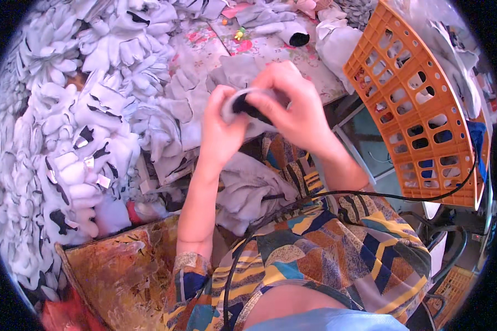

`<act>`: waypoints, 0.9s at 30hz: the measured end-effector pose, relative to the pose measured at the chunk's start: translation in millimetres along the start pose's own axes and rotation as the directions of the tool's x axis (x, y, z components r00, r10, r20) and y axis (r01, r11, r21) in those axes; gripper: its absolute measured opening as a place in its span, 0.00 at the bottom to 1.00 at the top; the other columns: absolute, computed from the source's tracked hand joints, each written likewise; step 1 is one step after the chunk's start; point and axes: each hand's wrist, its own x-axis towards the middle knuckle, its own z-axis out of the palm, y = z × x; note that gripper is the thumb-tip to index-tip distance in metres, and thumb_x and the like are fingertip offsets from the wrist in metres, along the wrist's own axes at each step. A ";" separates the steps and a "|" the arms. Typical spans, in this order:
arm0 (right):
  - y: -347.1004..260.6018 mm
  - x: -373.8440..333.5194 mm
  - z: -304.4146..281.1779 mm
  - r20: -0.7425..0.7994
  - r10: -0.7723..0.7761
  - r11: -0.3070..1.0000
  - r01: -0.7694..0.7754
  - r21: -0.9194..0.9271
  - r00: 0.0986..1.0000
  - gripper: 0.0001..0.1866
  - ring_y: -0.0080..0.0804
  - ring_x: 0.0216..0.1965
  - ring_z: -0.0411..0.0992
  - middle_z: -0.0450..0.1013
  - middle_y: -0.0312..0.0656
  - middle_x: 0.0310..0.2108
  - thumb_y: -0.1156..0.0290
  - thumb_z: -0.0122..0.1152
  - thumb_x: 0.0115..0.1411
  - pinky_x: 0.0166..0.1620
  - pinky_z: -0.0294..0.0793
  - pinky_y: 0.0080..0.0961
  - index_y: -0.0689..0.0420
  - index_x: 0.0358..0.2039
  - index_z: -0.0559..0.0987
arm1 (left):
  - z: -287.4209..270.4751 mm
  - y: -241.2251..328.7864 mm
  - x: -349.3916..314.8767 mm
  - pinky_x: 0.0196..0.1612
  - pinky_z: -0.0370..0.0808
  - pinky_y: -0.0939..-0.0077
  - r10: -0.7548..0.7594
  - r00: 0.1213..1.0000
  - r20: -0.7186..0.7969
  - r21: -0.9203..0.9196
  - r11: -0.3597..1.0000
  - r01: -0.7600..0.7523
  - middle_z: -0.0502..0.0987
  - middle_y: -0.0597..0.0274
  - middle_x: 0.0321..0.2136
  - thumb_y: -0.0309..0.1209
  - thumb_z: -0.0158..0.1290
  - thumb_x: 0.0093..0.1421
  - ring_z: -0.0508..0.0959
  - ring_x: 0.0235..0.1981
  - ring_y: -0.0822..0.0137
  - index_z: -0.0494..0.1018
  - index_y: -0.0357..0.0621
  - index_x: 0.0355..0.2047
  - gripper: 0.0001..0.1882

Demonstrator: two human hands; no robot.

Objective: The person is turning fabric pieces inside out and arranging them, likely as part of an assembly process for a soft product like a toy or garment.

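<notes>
Pale grey knit piece with a black part [242, 105] sits up between the person's two hands, over the near edge of the desk. From where I stand, both hands are clamped on it: the left hand [225, 124] grips its pale rim between curled fingers and thumb, and the right hand [292, 107] presses its thumb on the black part, with its fingers bent round behind. Biggest thing about is a great heap of pale grey gloves [74, 132], spreading well away to the left of the left hand. Beyond both hands runs the desk [201, 47] under its flowered cover. An orange plastic basket [406, 118] leans to the right of the right hand, all oblong holes. Nearer the person than the left hand, and off to its left, lies a worn brown board [116, 265]. Crumpled grey cloth [248, 187] is bunched below the hands, by the lap. Past the right hand, on the desk, lies a pale piece with a black end [281, 32]. Smallest of all is a yellow trinket [239, 34], beyond the hands.
</notes>
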 end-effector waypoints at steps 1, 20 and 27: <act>-3.3 -1.6 0.9 0.008 -0.135 0.988 0.135 -0.073 0.991 0.09 0.41 0.32 0.65 0.69 0.41 0.27 0.77 0.65 0.44 0.41 0.65 0.34 0.58 0.26 0.74 | -1.5 2.6 -1.1 0.37 0.66 0.80 -0.026 1.000 -0.012 -0.024 0.999 0.026 0.68 0.67 0.28 0.15 0.49 0.46 0.67 0.32 0.75 0.66 0.39 0.31 0.11; 45.2 -39.0 14.5 -0.353 -0.051 0.993 0.009 -0.120 0.934 0.10 0.37 0.24 0.68 0.63 0.41 0.22 0.80 0.55 0.43 0.26 0.68 0.32 0.59 0.30 0.76 | 52.0 -14.4 -65.3 0.36 0.67 0.74 0.355 0.896 -0.267 0.353 0.901 -0.252 0.66 0.60 0.29 0.20 0.61 0.43 0.68 0.30 0.67 0.63 0.40 0.36 0.21; 27.2 -54.5 28.2 -0.199 -0.254 0.940 0.193 -0.281 0.947 0.22 0.38 0.23 0.68 0.65 0.41 0.21 0.80 0.54 0.43 0.26 0.70 0.32 0.61 0.43 0.76 | 32.9 -32.8 -26.6 0.41 0.65 0.75 0.337 0.741 -0.580 0.334 0.929 -0.162 0.66 0.61 0.34 0.20 0.56 0.46 0.68 0.36 0.67 0.64 0.39 0.40 0.20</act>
